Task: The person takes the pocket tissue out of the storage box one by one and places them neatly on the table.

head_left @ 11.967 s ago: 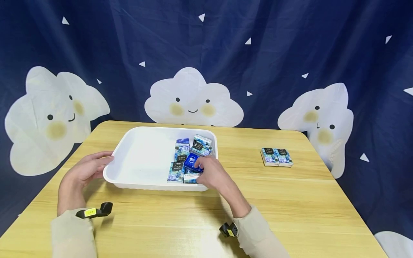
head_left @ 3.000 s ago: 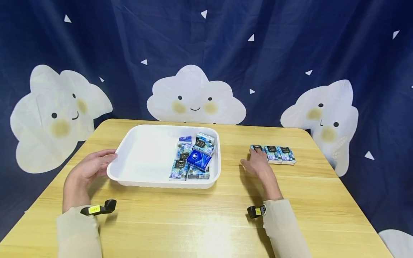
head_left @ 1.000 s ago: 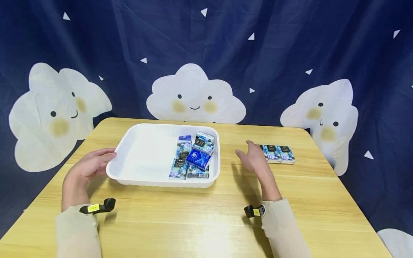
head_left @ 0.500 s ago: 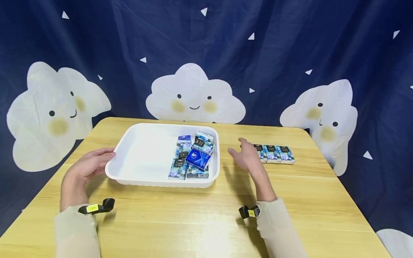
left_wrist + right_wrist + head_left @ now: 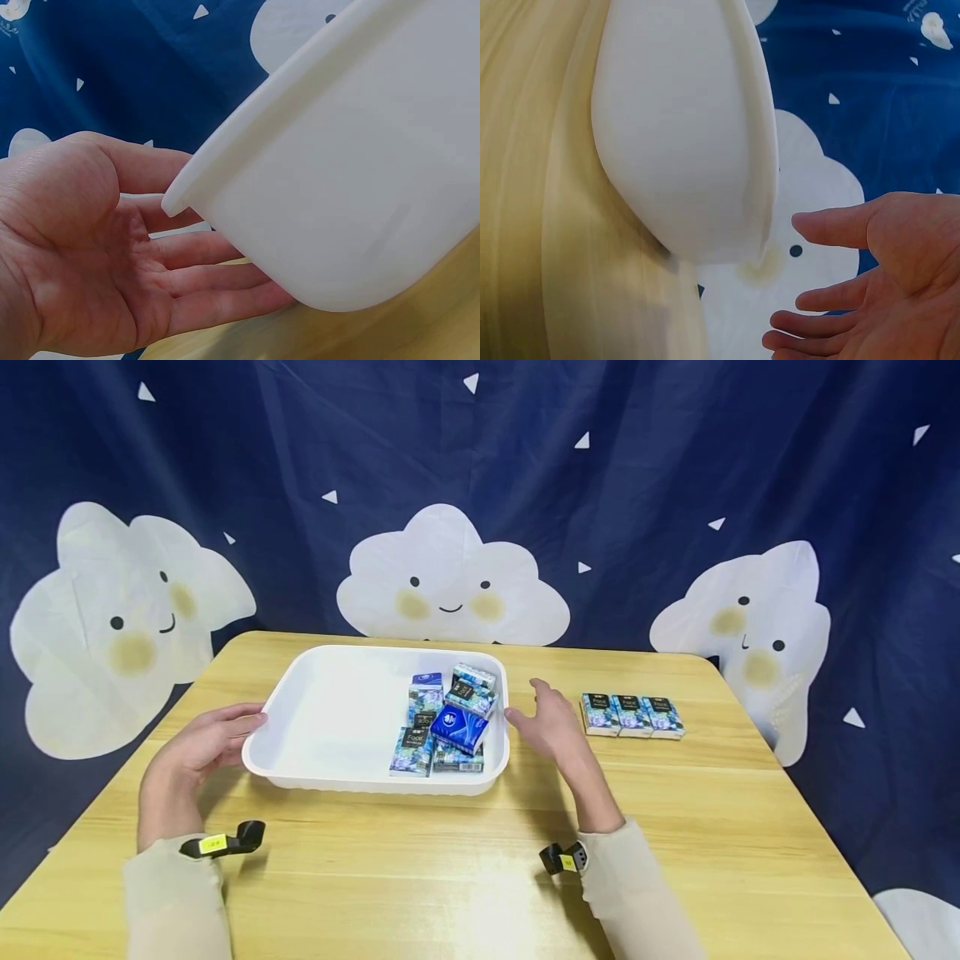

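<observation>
A white plastic tray (image 5: 330, 781) sits on the left half of the table. Several small tissue packs, mostly flowered with black labels, are bunched at its right end, with a plain blue tissue pack (image 5: 459, 729) on top. My left hand (image 5: 198, 747) is at the tray's left end, thumb at the rim and fairly straight fingers along the outer wall, as the left wrist view shows. My right hand (image 5: 553, 725) is just off the tray's right end, fingers spread and holding nothing. To its right, three flowered tissue packs (image 5: 632, 717) lie side by side in a row.
The wooden table (image 5: 390, 877) has rounded far corners. Behind it hangs a dark blue curtain (image 5: 637, 460) with white clouds and triangles. Each wrist carries a small black camera (image 5: 223, 842) with a yellow label.
My right hand took a tissue pack from the tray, set it down as the left one of the row and let go. It has since moved left to the tray's right end.
</observation>
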The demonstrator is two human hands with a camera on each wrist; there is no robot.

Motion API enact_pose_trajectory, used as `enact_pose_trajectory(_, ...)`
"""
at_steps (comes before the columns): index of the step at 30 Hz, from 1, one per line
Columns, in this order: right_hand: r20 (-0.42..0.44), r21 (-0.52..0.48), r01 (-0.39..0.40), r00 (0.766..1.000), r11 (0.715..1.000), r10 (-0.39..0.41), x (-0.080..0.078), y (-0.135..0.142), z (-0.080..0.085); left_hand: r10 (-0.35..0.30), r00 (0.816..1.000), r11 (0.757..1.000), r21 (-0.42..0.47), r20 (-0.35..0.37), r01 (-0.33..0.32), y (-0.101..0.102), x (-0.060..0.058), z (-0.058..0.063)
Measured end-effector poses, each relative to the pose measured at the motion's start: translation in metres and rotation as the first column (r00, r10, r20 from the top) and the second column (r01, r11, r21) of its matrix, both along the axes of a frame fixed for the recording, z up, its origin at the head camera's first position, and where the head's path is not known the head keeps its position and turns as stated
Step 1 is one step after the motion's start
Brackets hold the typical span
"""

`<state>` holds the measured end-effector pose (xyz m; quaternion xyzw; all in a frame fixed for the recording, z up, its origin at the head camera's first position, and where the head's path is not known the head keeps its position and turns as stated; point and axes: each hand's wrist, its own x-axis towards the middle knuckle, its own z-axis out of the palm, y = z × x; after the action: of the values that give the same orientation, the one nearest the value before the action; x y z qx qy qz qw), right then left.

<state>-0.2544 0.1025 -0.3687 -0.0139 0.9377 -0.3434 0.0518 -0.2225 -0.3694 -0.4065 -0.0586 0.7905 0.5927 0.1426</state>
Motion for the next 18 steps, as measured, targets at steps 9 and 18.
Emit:
enact_pose_trajectory(9,0.003,0.007,-0.015,1.0,1.0,0.015,0.003,-0.013,0.0,0.004,1.0,1.0,-0.014,0.012,-0.004,-0.001,-0.002,0.001)
enact_pose_trajectory(18,-0.014,-0.026,-0.023,1.0,0.999,0.022,0.007,-0.03,-0.002,0.013,1.0,0.999,-0.032,0.017,-0.012,-0.001,-0.001,0.001)
